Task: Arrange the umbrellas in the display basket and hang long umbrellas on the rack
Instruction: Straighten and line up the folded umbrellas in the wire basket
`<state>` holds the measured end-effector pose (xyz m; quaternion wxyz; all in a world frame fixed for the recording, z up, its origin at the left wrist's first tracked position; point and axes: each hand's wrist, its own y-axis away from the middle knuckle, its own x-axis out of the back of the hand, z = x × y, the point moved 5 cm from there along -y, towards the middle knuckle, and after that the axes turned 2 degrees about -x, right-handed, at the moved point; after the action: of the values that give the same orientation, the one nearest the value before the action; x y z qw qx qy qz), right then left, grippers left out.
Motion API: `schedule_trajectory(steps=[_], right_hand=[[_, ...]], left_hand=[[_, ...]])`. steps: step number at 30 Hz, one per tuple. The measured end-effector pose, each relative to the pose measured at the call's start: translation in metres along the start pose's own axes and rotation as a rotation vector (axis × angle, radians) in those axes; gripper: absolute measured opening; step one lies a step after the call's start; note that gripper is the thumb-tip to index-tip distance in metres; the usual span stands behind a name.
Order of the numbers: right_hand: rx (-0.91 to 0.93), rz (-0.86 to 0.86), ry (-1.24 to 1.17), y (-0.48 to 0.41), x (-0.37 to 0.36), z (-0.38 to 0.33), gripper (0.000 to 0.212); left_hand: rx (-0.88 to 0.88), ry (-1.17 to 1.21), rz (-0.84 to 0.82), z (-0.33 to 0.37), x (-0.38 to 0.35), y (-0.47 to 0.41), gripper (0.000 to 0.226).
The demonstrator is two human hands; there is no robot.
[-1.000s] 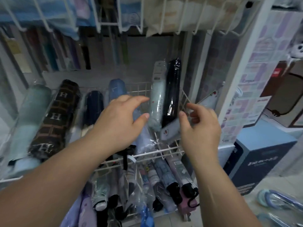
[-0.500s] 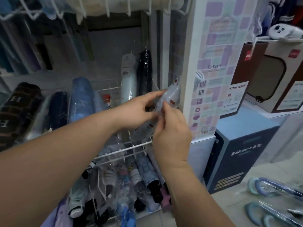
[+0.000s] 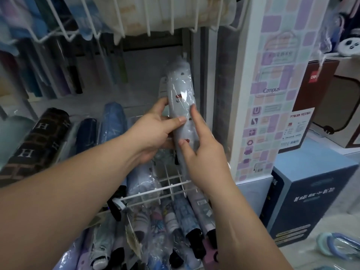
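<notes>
This is a shop. White wire display baskets (image 3: 155,190) hold rows of folded umbrellas (image 3: 115,121) sealed in clear plastic sleeves, one bearing a barcode label (image 3: 201,202), and a wire rack (image 3: 120,26) of more stock hangs above. Beside them a pillar (image 3: 247,55) carries a "Campus" poster (image 3: 272,90), with a printed product card (image 3: 294,129) and boxed goods (image 3: 311,201) nearby.

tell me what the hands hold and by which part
A pale grey folded umbrella in clear plastic wrap, upright: left hand grips its middle, right hand holds its lower half by thumb and forefinger.
</notes>
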<state>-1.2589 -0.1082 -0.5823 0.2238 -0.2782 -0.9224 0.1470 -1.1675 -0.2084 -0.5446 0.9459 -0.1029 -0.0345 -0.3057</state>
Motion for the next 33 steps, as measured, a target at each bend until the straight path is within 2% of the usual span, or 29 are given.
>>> schedule_trajectory(steps=[4, 8, 12, 19, 25, 33], right_hand=[[-0.051, -0.018, 0.006, -0.009, 0.000, 0.002, 0.073], [-0.145, -0.003, -0.078, -0.026, 0.002, 0.011, 0.071], [-0.201, 0.027, -0.128, -0.042, 0.005, 0.018, 0.070], [-0.187, 0.012, -0.101, -0.040, -0.001, 0.024, 0.068], [-0.173, 0.012, -0.090, -0.041, -0.003, 0.026, 0.067], [-0.160, 0.018, -0.155, -0.042, -0.005, 0.029, 0.068]], left_hand=[[0.128, -0.134, -0.037, -0.005, 0.007, -0.008, 0.043], [0.078, -0.546, 0.150, 0.003, 0.035, -0.027, 0.061], [0.080, -0.719, 0.200, 0.005, 0.040, -0.043, 0.072], [0.077, -0.507, 0.165, -0.027, 0.031, -0.075, 0.108], [0.024, -0.531, 0.191, -0.026, 0.031, -0.075, 0.110], [0.074, -0.517, 0.225, -0.010, 0.039, -0.061, 0.107]])
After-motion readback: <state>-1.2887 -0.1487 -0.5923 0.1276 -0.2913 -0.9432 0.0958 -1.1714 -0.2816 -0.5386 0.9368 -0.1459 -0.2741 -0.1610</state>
